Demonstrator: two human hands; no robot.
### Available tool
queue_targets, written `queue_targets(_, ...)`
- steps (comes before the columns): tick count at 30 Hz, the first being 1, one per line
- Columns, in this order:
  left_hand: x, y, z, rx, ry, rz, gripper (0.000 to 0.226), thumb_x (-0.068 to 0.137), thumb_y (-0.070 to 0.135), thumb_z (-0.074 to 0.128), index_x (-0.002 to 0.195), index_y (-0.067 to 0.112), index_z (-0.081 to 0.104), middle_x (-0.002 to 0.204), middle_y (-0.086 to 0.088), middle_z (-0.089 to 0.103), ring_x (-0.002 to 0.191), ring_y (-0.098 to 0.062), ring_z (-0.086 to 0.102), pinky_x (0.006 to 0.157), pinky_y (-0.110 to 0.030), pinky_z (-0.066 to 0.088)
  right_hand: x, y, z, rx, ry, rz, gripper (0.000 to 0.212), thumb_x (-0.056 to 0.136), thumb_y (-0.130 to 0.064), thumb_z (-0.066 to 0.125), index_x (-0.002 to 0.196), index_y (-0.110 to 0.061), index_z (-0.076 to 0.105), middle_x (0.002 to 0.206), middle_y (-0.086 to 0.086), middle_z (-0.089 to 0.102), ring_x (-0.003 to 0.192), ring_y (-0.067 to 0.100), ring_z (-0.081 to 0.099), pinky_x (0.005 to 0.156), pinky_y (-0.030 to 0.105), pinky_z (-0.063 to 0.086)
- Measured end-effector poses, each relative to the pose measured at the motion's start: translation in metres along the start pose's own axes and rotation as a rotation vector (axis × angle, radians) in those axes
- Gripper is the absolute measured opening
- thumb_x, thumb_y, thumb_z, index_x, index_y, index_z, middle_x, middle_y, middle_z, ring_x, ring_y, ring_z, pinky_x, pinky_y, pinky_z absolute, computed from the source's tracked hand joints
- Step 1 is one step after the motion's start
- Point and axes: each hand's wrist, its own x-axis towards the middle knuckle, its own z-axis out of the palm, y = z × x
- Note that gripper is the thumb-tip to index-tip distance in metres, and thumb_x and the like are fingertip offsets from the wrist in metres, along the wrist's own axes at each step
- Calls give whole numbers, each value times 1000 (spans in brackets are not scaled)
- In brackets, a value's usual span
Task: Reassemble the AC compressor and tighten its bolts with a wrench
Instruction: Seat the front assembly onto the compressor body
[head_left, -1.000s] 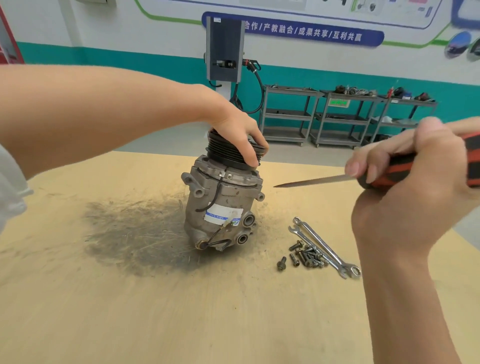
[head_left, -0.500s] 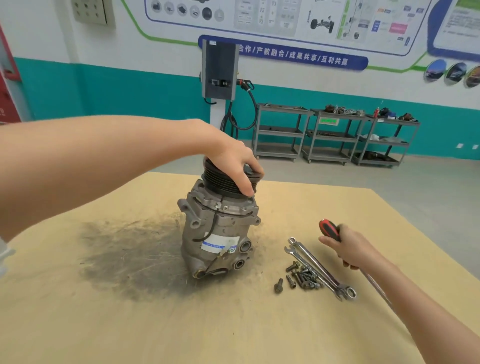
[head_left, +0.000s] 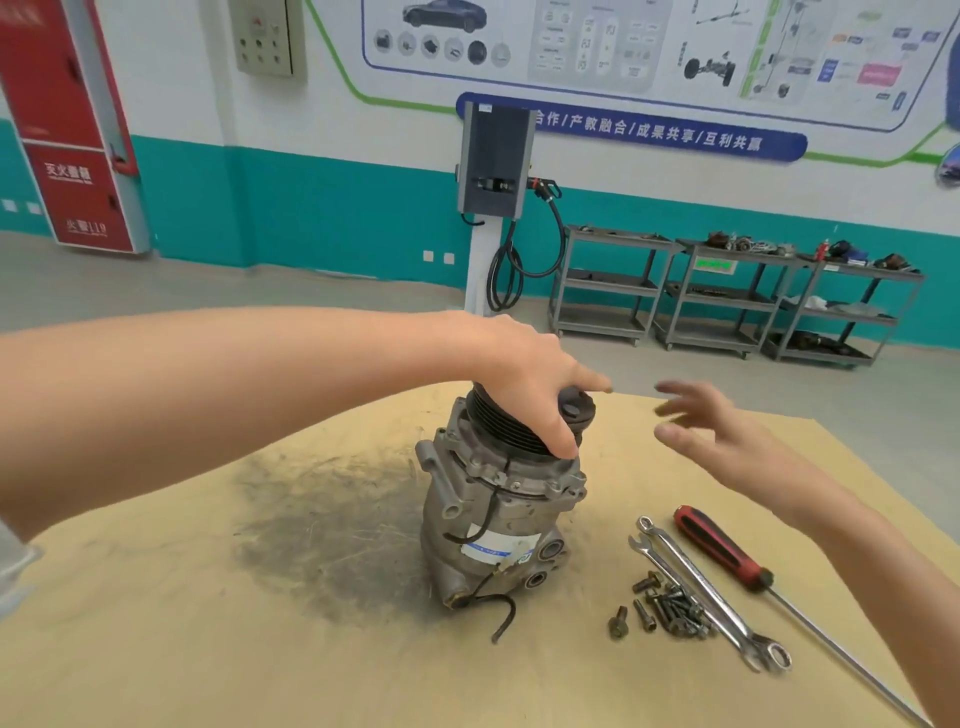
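The grey AC compressor (head_left: 493, 514) stands on end on the wooden table (head_left: 208, 649), tilted slightly, its black ribbed pulley (head_left: 511, 423) on top. My left hand (head_left: 524, 379) grips the pulley from above, thumb down its front side. My right hand (head_left: 711, 431) hovers just right of the pulley, fingers spread and blurred, holding nothing. Two wrenches (head_left: 701, 584) lie to the compressor's right, with a pile of loose bolts (head_left: 665, 605) beside them. A long screwdriver with a red and black handle (head_left: 722, 548) rests on the table right of the wrenches.
A dark greasy smear (head_left: 322, 530) covers the table left of the compressor. A black wire (head_left: 501, 610) trails from the compressor's base. Behind the table stand a charging post (head_left: 493, 171) and grey shelf carts (head_left: 727, 296) against the wall.
My right hand has let go of the screwdriver, which now lies on the table, and has risen toward the pulley. My left hand stays on the pulley.
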Motion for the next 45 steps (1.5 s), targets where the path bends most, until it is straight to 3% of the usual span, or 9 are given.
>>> queue_targets(4, -13, 9, 8, -116, 199, -158, 105, 67, 76, 65, 144, 17, 25, 76, 5, 45, 67, -21, 49, 58, -32, 32, 8, -80, -3, -2, -287, -278, 118, 47, -79, 74, 141, -58, 6, 149, -21, 29, 132, -17, 28, 96, 7, 33)
queue_targets(8, -28, 12, 27, -253, 365, -270, 114, 58, 79, 70, 139, 10, 28, 123, -4, 57, 108, -30, 58, 74, -35, 33, 33, -106, 11, -295, -461, -301, 141, 53, -53, 86, 143, -49, -22, 162, -12, -2, 139, -2, 13, 100, 0, 13)
queue_targets(11, -48, 7, 34, -390, 432, -347, 113, 58, 81, 67, 140, 15, 27, 125, -3, 58, 114, -28, 56, 77, -37, 38, 51, -117, 18, -411, -528, -293, 144, 56, -47, 89, 138, -52, -29, 163, -5, 3, 145, 14, 21, 105, 14, 18)
queue_targets(16, -115, -32, 78, -1062, 597, -536, 128, 39, 95, 59, 146, 32, 28, 153, 11, 38, 133, -1, 38, 105, -29, 35, 73, -136, 30, -554, -677, -242, 127, 64, -49, 86, 144, -51, -13, 156, -2, 23, 139, 22, 33, 108, 32, 37)
queue_targets(20, -124, 12, 152, -1279, 352, -521, 153, 23, 91, 71, 148, 45, -3, 160, 19, 12, 141, 2, 19, 118, -33, 22, 87, -153, 38, -759, -829, -200, 113, 66, -49, 84, 142, -52, 0, 144, -5, 23, 129, 28, 38, 98, 46, 50)
queue_targets(25, -86, 51, 199, -1428, 345, -531, 145, 23, 84, 77, 137, 61, -10, 152, 30, 24, 134, 10, 30, 115, -21, 27, 87, -148, 34, -719, -785, -284, 88, 69, -48, 82, 129, -47, 18, 122, -7, 35, 109, 20, 50, 71, 25, 55)
queue_targets(34, -60, 34, 210, -1568, 506, -311, 101, 43, 56, 94, 119, 71, 29, 124, 25, 60, 117, 4, 57, 99, -24, 49, 82, -136, 33, -734, -678, -341, 90, 66, -65, 73, 130, -50, 12, 116, -10, 36, 103, 15, 50, 71, 18, 48)
queue_targets(41, -51, 21, 212, -1317, 539, -269, 88, 47, 64, 84, 123, 48, 41, 119, 40, 47, 114, 15, 48, 87, -1, 36, 73, -134, 29, -786, -648, -377, 93, 63, -70, 67, 132, -51, 8, 116, -8, 34, 103, 16, 50, 87, 31, 52)
queue_targets(45, -49, 22, 213, -1235, 536, -283, 86, 46, 68, 81, 117, 61, 33, 117, 38, 46, 114, 16, 46, 86, -2, 37, 68, -133, 27, -767, -664, -386, 89, 68, -65, 71, 129, -52, 7, 117, -8, 33, 103, 15, 49, 84, 23, 48)
